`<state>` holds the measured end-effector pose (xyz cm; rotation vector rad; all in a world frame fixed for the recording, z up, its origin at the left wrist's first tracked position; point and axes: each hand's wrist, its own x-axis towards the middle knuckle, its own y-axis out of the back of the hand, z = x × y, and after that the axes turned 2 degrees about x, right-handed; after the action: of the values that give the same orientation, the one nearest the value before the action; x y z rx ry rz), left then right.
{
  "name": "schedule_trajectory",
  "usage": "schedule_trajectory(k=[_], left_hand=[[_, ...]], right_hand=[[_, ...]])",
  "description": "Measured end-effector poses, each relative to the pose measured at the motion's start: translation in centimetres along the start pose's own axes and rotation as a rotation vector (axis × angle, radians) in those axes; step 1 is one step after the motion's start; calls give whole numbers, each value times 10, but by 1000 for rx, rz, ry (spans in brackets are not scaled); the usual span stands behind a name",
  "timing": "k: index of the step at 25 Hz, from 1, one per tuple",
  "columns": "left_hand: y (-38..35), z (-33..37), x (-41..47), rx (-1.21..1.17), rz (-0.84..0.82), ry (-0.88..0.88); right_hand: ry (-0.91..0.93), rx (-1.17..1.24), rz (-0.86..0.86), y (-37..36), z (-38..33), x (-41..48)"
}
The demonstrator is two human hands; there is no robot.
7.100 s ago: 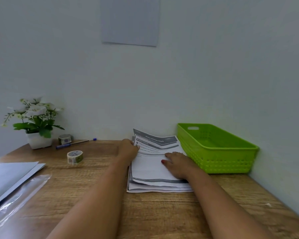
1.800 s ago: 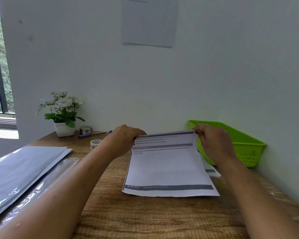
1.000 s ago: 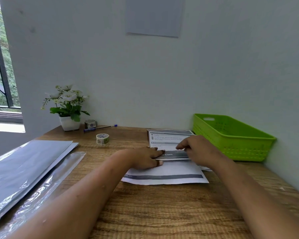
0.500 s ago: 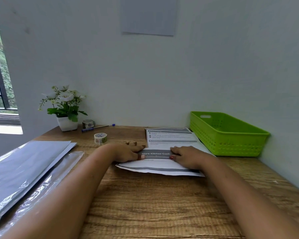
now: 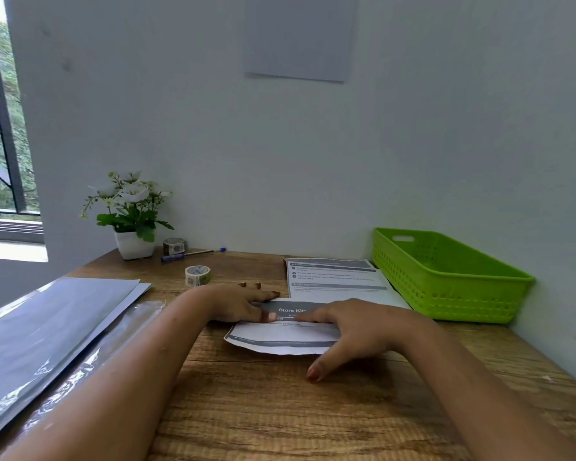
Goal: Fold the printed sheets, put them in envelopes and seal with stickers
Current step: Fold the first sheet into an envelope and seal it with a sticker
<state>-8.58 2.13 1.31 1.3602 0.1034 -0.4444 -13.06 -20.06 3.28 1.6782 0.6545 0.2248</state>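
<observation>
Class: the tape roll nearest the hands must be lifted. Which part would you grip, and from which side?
Grip the tape roll across its outer wall, coming from above: it lies flat with its hole upward, standing clear of the left hand and the pen.

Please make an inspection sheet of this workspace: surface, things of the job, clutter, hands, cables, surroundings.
Surface: wooden desk, set against a wall corner.
Job's things: folded printed sheet lying flat under both hands; stack of printed sheets behind it; grey envelopes at the left with a clear plastic sleeve beside them; two sticker rolls.
Clutter: pen; potted white flowers; green basket, contents hidden.
Hands: left hand and right hand both pressing the fold, palms down.
Cables: nothing seen.
Surroundings: window at left; paper on wall.
</observation>
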Motion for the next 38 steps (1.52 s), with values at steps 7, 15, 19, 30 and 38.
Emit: schedule_trajectory(k=[7, 15, 19, 30, 38], left_hand=[[7, 10, -17, -84, 19, 73], [8, 1, -9, -919, 570, -33], [1, 17, 0, -336, 567, -149], [-41, 47, 31, 68, 417, -64], [-35, 14, 6, 185, 289, 51]], right_hand=[[-6, 166, 425, 22, 29, -7], [-72, 191, 434, -5, 50, 18], [-49, -161, 508, -6, 43, 21], [-4, 16, 247, -45, 18, 52], [-153, -63, 161, -41, 35, 22]])
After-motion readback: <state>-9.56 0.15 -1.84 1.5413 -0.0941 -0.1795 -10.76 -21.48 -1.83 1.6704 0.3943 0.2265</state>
